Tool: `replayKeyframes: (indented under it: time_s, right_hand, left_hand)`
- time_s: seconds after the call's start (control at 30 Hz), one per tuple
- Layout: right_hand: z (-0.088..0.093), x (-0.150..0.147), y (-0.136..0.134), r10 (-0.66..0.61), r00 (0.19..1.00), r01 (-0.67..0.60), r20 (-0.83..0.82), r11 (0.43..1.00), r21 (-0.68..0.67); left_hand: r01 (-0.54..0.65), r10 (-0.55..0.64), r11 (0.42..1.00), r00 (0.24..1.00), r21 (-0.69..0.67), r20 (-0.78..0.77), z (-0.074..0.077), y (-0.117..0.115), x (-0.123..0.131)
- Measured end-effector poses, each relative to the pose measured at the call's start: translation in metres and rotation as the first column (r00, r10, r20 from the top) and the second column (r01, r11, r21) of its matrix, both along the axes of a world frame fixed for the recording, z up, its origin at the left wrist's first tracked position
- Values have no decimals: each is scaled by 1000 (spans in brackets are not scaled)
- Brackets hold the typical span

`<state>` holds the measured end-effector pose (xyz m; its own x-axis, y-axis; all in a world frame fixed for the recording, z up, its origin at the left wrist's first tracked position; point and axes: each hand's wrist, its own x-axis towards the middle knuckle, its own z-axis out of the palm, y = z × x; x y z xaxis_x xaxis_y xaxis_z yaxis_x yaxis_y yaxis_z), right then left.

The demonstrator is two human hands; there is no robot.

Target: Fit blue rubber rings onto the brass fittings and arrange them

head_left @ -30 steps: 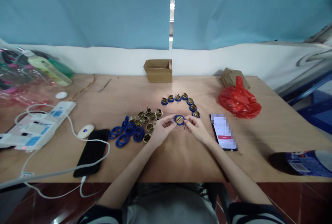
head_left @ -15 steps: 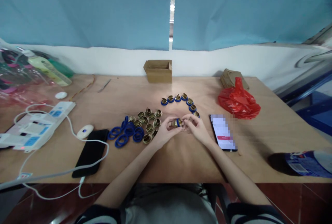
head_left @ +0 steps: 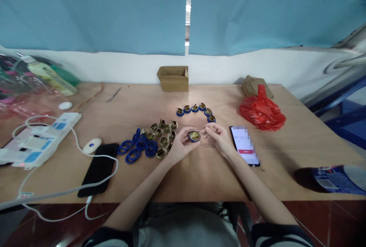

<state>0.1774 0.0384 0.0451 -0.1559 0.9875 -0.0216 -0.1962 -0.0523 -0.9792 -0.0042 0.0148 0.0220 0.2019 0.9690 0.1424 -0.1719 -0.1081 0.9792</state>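
My left hand [head_left: 180, 146] pinches a brass cap with a blue ring around it [head_left: 195, 136], holding it just above the wooden table [head_left: 200, 174]. My right hand [head_left: 219, 138] is close beside it on the right, fingers curled and pinched together; I cannot make out anything in them. To the left lie a pile of loose blue rings [head_left: 139, 146] and a cluster of bare brass caps [head_left: 161, 132]. Behind my hands, a curved row of ringed caps [head_left: 196, 109] is laid out.
A lit phone [head_left: 244, 145] lies right of my right hand, a red plastic bag [head_left: 261, 109] behind it. A black phone [head_left: 98, 169] with a white cable, a power strip [head_left: 40, 140], and a small cardboard box [head_left: 173, 78] sit on the table. A blue container [head_left: 334, 180] lies at the right edge.
The ringed cap was held by both hands; it was turned over and now rests in my left hand alone, flat face toward me. My right hand has drawn slightly away.
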Motion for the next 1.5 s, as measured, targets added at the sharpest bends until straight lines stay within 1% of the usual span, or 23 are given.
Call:
replayKeyframes:
  time_s: [0.07,0.13,0.2,0.23,0.27,0.33,0.43,0.6,0.7,0.77,0.83,0.87,0.97,1.03,1.1,1.17,1.27,1.33,1.37,1.43,1.5]
  right_hand:
    - [1,0,-1,-1,1000,1,-13,1000,1]
    - [1,0,-1,6,999,-6,-47,1000,3]
    - [0,-1,0,9,998,-9,-66,1000,7]
    - [-1,-2,0,9,998,-8,-60,1000,8]
    - [-2,-2,1,7,999,-6,-46,1000,8]
    - [-4,-2,2,-7,1000,7,-14,1000,2]
    - [-6,-1,4,-51,999,51,-2,999,-12]
    - [-6,3,6,-146,989,146,-27,989,-23]
    - [-4,3,7,-177,983,176,-48,984,-14]
    - [-4,3,6,-184,981,184,-60,983,-10]
    - [-4,3,6,-185,981,185,-66,983,-2]
    - [-4,3,6,-183,981,184,-66,983,5]
    - [-5,2,6,-183,982,184,-41,982,33]
    - [-6,1,6,-183,983,183,-15,982,51]
    - [-7,0,5,-175,985,175,-6,982,65]
    - [-7,-1,5,-158,987,159,-15,985,74]
    - [-7,-3,5,-130,991,132,-22,989,70]
    - [-8,-3,5,-119,993,119,-9,991,60]
    - [-9,-3,5,-111,994,111,1,992,53]
    - [-11,-4,5,-88,996,87,18,995,45]
    - [-12,-4,4,-58,998,57,39,997,44]
  left_hand:
    - [-31,31,999,999,11,-4,-2,0,2]
    - [-87,89,996,995,34,-49,-6,1,3]
    - [-144,160,985,970,99,-181,-11,1,2]
    - [-154,191,976,944,153,-267,-14,1,1]
    - [-146,216,966,910,213,-355,-17,1,0]
    - [-90,242,946,833,311,-497,-21,-1,-1]
    - [-32,258,934,751,357,-608,-24,-4,1]
    - [-46,302,928,672,369,-676,-23,-6,8]
    - [-50,318,928,618,369,-719,-22,-1,10]
    - [-34,303,937,568,346,-765,-20,7,11]
    - [-19,275,951,518,310,-810,-15,20,14]
    - [-23,270,954,505,300,-820,-12,27,16]
    - [-76,318,943,498,325,-807,-1,47,23]
    - [-111,380,919,505,378,-775,7,51,26]
    - [-102,411,903,491,417,-768,13,44,25]
    - [-48,397,905,451,422,-799,15,28,17]
    - [55,337,919,401,389,-852,12,-8,-3]
    - [78,348,909,398,409,-849,7,-33,-18]
    - [84,373,894,405,440,-835,4,-45,-25]
    - [48,469,846,405,531,-785,-1,-64,-37]
    - [21,541,801,404,599,-738,-5,-79,-48]
